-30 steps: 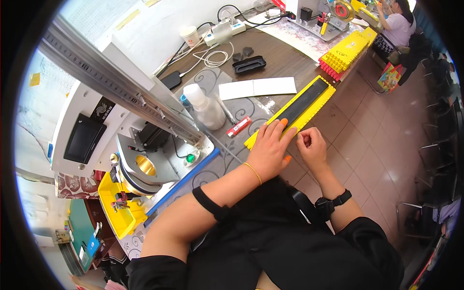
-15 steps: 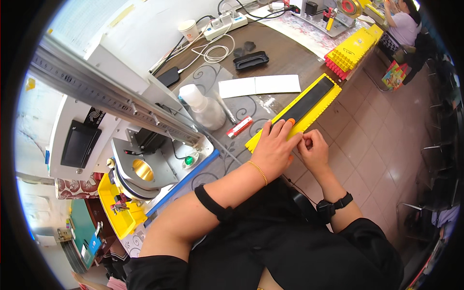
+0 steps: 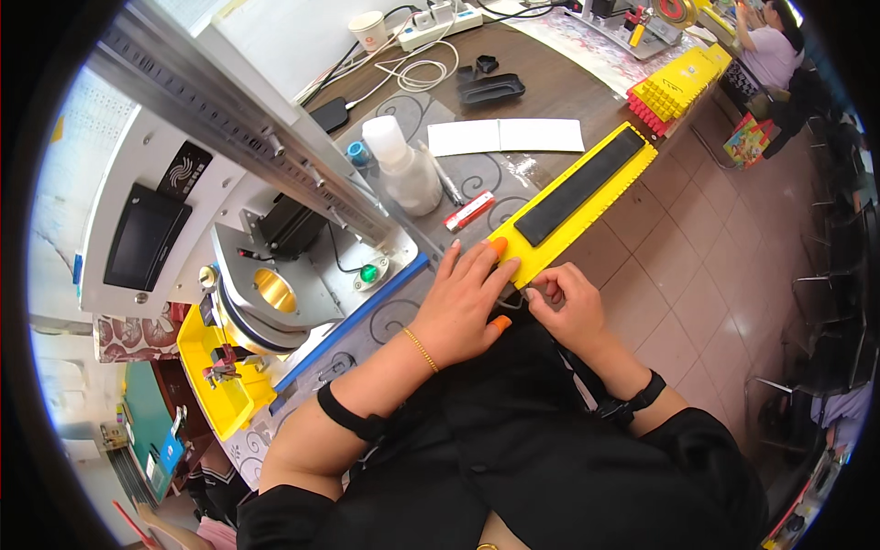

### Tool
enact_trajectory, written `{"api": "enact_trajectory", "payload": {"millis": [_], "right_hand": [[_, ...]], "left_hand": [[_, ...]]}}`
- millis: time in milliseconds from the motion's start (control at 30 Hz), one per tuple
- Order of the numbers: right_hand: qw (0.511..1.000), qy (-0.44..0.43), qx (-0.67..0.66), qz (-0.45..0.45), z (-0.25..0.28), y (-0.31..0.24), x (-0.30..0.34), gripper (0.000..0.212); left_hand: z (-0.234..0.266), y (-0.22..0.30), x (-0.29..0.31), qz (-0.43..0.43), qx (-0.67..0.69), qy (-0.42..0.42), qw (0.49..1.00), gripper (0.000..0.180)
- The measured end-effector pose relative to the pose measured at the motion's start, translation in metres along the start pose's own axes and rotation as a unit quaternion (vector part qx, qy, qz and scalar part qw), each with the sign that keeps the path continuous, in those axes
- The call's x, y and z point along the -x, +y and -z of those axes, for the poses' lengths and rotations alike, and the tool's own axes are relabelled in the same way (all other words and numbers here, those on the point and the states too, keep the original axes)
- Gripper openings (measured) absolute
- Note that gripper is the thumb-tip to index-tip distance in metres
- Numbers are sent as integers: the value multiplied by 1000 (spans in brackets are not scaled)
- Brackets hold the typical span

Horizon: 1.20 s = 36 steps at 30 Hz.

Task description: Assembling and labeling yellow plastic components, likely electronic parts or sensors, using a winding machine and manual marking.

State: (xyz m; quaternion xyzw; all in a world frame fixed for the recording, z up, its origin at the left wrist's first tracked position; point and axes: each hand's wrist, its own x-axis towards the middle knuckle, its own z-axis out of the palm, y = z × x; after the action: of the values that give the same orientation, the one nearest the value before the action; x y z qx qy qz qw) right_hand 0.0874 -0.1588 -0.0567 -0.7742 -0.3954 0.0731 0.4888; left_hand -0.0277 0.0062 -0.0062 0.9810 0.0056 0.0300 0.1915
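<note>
A long yellow tray-like strip [image 3: 550,252] with toothed edges lies slantwise at the table's edge, a black pad [image 3: 580,188] along its middle. My left hand [image 3: 466,301] is at its near end, fingers stretched out and the fingertips on or against the yellow corner. Orange finger covers sit on its thumb and a finger. My right hand [image 3: 570,307] is closed in a pinch just beside that end; what is in it, if anything, I cannot make out. A thin dark loop shows between the hands.
Left of the strip lie a red-and-white small box [image 3: 469,212], a clear bottle [image 3: 403,170] and a white folded card [image 3: 504,136]. A metal machine [image 3: 302,247] stands at the left. Stacked yellow strips [image 3: 678,82] lie far right, with a person [image 3: 768,50] beyond.
My left hand has slid left and nearer along the strip, uncovering more of the black pad. My right hand has shifted slightly left and down. The whole view has turned a little.
</note>
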Motion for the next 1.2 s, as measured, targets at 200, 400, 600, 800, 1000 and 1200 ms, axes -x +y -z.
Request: {"api": "enact_trajectory", "payload": {"millis": [200,400,600,800,1000,1200], "right_hand": [[999,26,30,0,-13,-3,5,13],[995,54,76,40,-20,-3,4,13],[993,82,39,81,-17,-11,-5,12],[924,-132,-334,-130,43,-68,-29,5],[939,-174,-297,-9,49,-134,-71,7],[927,-206,-292,113,6,-162,-156,12]], "left_hand": [[-2,-4,2,-7,3,10,1000,73],[-8,-5,4,-14,-14,23,1000,73],[-10,-4,5,-10,-3,33,999,71],[28,-3,5,42,512,19,858,54],[91,26,28,93,738,44,666,38],[123,12,44,163,667,178,705,28]]}}
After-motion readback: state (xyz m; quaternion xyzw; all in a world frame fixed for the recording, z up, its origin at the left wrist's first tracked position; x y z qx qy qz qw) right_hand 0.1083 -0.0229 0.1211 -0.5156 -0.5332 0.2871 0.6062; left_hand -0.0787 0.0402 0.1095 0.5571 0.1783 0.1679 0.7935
